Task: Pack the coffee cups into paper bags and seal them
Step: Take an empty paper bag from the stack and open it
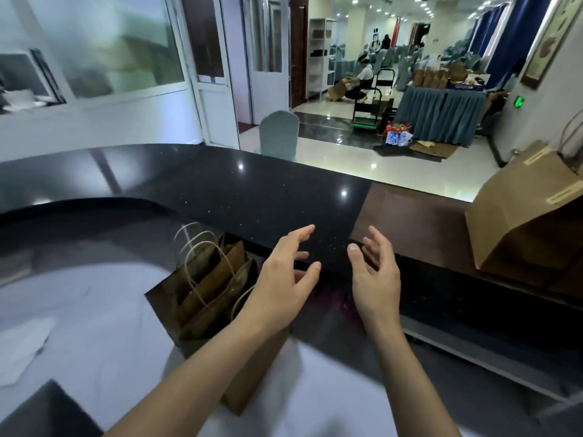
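Above the near edge of the glossy black stone tabletop (220, 190), the left hand (284, 279) and the right hand (377, 279) hover side by side, both spread wide with fingers loosely curled and nothing in either. They face each other across a small gap, apart from everything on the surface.

No coffee cup shows anywhere, so the step in hand reads as a gap between bags, or a reach for the next item, not packing or sealing itself. Just below the tabletop's near edge, beside the left wrist, a cluster of upright brown paper bags with pale twisted-cord handles (208, 279) stands open-topped on a lower white surface (104, 326). A larger brown paper bag with its top folded down and strips of tape (523, 222) leans at the far right end of the tabletop, seemingly finished.

The next move probably calls for fetching cups and drawing one open bag up.

Whether those bags hold cups cannot be told; their insides are dark, and the left forearm hides the nearest. The taped bag is cut off at the frame's right edge.
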A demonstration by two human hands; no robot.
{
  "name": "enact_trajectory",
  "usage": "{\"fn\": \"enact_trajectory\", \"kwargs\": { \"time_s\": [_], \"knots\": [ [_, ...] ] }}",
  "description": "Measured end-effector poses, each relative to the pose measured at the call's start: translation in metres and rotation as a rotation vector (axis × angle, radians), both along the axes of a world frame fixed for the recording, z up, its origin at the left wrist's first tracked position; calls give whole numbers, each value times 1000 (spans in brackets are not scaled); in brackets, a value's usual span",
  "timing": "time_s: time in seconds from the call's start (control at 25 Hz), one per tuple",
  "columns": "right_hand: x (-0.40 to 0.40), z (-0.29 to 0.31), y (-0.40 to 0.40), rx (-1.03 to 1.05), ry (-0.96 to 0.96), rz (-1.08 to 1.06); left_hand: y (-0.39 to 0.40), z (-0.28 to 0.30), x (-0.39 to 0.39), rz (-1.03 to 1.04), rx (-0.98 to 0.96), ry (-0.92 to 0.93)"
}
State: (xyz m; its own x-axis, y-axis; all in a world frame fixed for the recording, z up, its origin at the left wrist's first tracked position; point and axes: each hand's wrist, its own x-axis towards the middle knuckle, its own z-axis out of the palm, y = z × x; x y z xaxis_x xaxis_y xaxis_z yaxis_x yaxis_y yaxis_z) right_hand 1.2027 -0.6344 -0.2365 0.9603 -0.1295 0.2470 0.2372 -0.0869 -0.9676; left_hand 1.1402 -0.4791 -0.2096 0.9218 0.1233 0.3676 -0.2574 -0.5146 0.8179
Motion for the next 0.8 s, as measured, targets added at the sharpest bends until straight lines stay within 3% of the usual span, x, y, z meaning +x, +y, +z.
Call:
{"fn": "enact_trajectory", "kwargs": {
  "time_s": [0.4,0.8],
  "knots": [
    [-2,-16,46,-86,13,226,35,15,-66,210,-9,-110],
    [5,-37,55,-247,44,377,64,-29,-110,428,14,49]
  ]
}}
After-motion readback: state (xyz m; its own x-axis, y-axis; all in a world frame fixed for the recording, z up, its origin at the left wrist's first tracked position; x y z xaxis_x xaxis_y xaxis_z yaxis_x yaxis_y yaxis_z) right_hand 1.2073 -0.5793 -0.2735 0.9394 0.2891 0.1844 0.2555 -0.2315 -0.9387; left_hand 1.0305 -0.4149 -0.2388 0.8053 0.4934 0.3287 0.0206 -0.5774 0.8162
